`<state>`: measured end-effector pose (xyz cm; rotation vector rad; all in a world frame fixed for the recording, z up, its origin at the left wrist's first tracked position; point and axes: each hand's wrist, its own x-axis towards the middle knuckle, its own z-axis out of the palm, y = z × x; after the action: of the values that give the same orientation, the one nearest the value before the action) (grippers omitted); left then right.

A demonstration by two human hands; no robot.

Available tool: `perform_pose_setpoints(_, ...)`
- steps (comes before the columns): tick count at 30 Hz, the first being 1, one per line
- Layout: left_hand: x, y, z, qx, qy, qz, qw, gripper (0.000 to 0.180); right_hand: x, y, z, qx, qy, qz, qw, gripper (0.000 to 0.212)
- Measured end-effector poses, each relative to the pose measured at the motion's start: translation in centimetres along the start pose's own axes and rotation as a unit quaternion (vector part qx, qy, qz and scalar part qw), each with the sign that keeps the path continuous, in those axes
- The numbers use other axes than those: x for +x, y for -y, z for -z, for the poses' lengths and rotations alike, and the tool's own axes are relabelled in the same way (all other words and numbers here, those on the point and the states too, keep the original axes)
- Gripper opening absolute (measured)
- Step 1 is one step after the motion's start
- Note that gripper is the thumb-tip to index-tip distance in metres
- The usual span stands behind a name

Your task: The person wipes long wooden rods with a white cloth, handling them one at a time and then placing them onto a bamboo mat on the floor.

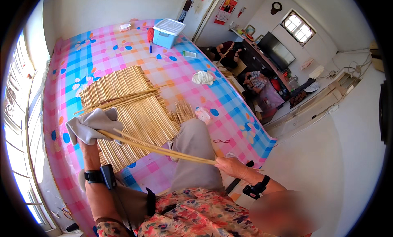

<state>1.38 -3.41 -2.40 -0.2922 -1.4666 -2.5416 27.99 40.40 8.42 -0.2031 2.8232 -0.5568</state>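
My right hand [230, 166] is closed round one end of a few long, thin, straw-coloured stalks [163, 150]. They slant across in front of my raised knee to a grey cloth [92, 125] on the left. That cloth drapes over my left hand [89, 147] and hides its fingers; it is held up around the far end of the stalks. Beneath lies a mat of similar stalks [127, 122] laid side by side. A loose bundle of stalks [123, 99] rests across the mat, and short cut pieces [183, 111] are heaped by its right edge.
A checked, flowered sheet [118, 57] covers the raised surface. On it stand a blue lidded box [166, 34], a crumpled white cloth [203, 77] and a small pink-and-white packet [203, 114]. Barred windows [20, 114] run along the left. Two people [256, 80] sit below, at the right.
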Motion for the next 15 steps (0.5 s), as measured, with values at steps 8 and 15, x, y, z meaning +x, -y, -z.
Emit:
perform_pose_setpoints(8,-0.4,3.6,-0.1,-0.209,-0.098,0.049,0.972,0.033,3.3,0.0,1.3,0.019,-0.192,-0.061,0.979,0.010)
perform_pose_setpoints(15,-1.8,1.9,-5.2,-0.281,0.075,0.133,0.948,0.034,15.4,8.1,0.7,-0.118,-0.240,0.119,0.956,0.019)
